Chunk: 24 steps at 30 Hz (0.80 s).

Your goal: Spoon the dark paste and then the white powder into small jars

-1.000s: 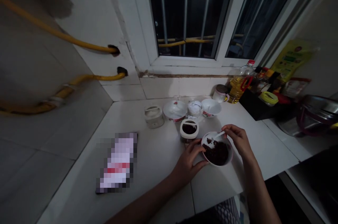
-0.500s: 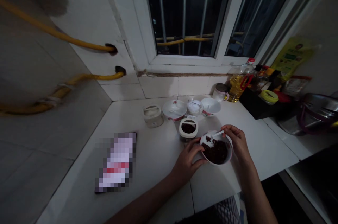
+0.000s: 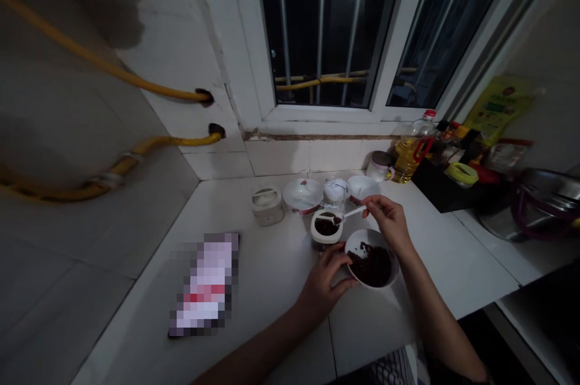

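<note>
My left hand grips the left rim of a white bowl that holds a dark, crumbly food. Between the fingers of my right hand is the handle of a small white spoon. The spoon's head is over the opening of a square, white-rimmed jar, with a bit of dark food on it. More of the same dark stuff shows inside the jar, which stands just behind and left of the bowl.
Behind the jar are a lidded clear container, a shallow dish, a jar of white powder and another bowl. A mug and an oil bottle stand farther right. A blurred-out phone-like object lies left.
My right hand has lifted the spoon out of the bowl and carried it left and back to the jar. My left hand stays on the bowl's rim.
</note>
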Each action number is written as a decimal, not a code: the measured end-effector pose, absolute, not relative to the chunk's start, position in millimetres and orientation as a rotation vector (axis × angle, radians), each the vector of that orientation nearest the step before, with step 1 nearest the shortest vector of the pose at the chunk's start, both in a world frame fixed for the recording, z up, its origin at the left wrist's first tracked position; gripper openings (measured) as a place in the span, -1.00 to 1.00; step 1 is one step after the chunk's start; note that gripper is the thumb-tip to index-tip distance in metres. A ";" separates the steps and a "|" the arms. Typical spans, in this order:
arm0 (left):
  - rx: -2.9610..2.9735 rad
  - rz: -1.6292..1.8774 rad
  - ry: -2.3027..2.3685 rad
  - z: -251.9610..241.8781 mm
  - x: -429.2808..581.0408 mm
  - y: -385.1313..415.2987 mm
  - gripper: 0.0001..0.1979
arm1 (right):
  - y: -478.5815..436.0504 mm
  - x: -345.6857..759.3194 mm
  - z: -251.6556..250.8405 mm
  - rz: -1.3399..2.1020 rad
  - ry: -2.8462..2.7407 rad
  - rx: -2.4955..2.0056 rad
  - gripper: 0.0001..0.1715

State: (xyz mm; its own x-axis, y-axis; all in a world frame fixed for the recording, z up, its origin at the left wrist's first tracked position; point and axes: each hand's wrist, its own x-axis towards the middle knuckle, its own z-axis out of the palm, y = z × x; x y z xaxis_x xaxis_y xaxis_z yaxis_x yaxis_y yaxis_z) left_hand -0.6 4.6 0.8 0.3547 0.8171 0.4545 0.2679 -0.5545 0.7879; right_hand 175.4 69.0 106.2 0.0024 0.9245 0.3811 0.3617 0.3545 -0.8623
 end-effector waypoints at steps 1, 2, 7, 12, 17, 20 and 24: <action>2.014 1.167 0.943 0.8 -0.5 4.5 -0.78 | 67.4 170.7 105.4 0.572 -1.648 -1.177 -0.75; 2.015 1.166 0.945 1.0 -0.3 4.4 -0.79 | 65.2 166.7 104.5 0.467 -1.748 -1.139 -0.76; 2.018 1.200 0.936 1.7 0.4 4.0 -0.78 | 54.1 161.2 101.9 0.143 -2.142 -0.877 -0.73; 2.004 1.205 0.927 1.0 0.1 4.1 -0.77 | 50.1 182.2 101.0 0.327 -1.931 -1.027 -0.79; 2.003 1.172 0.945 1.5 -2.1 3.7 -0.78 | 51.1 211.3 102.6 0.611 -1.792 -1.245 -0.77; 2.023 1.183 0.948 0.9 -3.1 3.9 -0.78 | 51.9 218.1 102.5 0.633 -1.884 -1.298 -0.81; 2.033 1.201 0.952 -0.4 -2.6 4.2 -0.78 | 50.4 214.8 99.5 0.639 -2.013 -1.370 -0.81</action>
State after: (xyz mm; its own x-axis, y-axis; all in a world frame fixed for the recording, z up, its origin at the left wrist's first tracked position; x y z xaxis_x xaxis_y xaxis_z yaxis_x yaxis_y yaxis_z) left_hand -2.6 4.2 -0.4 0.3377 0.8104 0.4788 0.2811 -0.5723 0.7704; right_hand 214.8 50.4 99.5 -0.2750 0.9367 0.2167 0.6399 0.3465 -0.6859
